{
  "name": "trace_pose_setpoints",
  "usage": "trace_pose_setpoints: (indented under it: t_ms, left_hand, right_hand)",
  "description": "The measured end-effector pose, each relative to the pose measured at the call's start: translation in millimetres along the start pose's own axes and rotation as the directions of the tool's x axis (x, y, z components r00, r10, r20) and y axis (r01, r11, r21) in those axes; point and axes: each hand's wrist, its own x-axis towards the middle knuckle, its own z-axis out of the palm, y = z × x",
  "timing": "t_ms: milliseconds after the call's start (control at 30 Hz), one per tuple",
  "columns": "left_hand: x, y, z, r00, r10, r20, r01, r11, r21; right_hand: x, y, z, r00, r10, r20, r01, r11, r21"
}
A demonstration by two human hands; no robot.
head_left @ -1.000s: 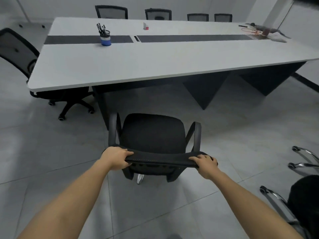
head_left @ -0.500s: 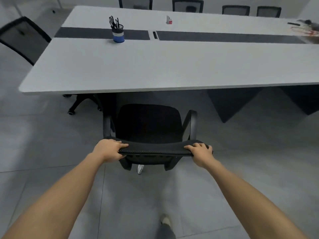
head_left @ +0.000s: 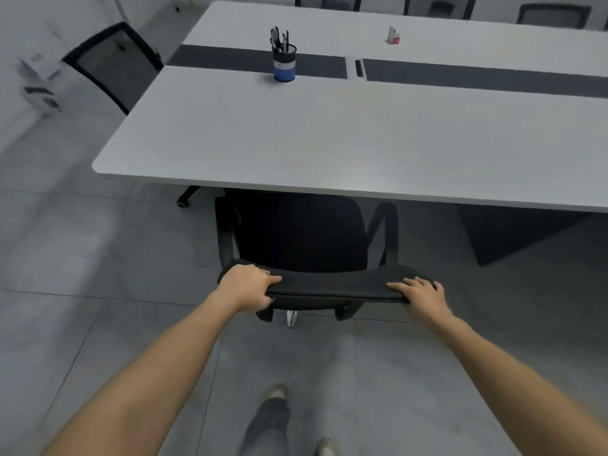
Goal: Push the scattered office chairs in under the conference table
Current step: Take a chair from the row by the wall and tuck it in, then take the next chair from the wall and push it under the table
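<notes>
Grey tiled floor (head_left: 82,258), long white conference table (head_left: 329,143); black office chair (head_left: 296,232) at the table's near edge, both hands on its backrest.

Front of the seat is hidden behind the table's near edge; armrests and backrest stand out on open floor, with bare tiles either side along that edge. Left hand (head_left: 246,286) is curled round the backrest's left end. Right hand (head_left: 419,296) grips the right end, fingers wrapped over the top, thumb hidden. The chair base is mostly hidden. A second chair (head_left: 112,67) at the table's left end is blurred. Far-side chairs (head_left: 437,6) are cut off by the frame. A pen cup (head_left: 284,65) sits on the table's dark centre strip.
</notes>
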Motion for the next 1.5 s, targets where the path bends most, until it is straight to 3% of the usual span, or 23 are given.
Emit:
trace_pose_setpoints:
  t_ms: [133, 333, 633, 1167, 1500]
  left_hand:
    - [-3, 22, 8, 0.998, 0.054, 0.037, -0.055, 0.998, 0.018]
    - [8, 19, -6, 0.993, 0.112, -0.047, -0.111, 0.994, 0.010]
    - [27, -14, -6, 0.998, 0.047, -0.052, -0.048, 0.999, -0.019]
    - [106, -29, -37, 0.998, 0.034, -0.059, -0.038, 0.996, -0.076]
    - [105, -30, -51, 0.997, 0.058, -0.049, -0.063, 0.993, -0.101]
  right_hand:
    - [-12, 19, 11, 1.000, 0.026, 0.011, -0.026, 0.999, -0.021]
    - [-20, 24, 4, 0.998, 0.050, 0.025, -0.049, 0.998, -0.027]
    - [-3, -2, -16, 1.000, 0.004, -0.027, -0.005, 1.000, -0.023]
    - [70, 9, -56, 0.986, 0.164, -0.005, -0.164, 0.986, -0.005]
    - [50, 1, -48, 0.970, 0.243, -0.025, -0.241, 0.969, 0.058]
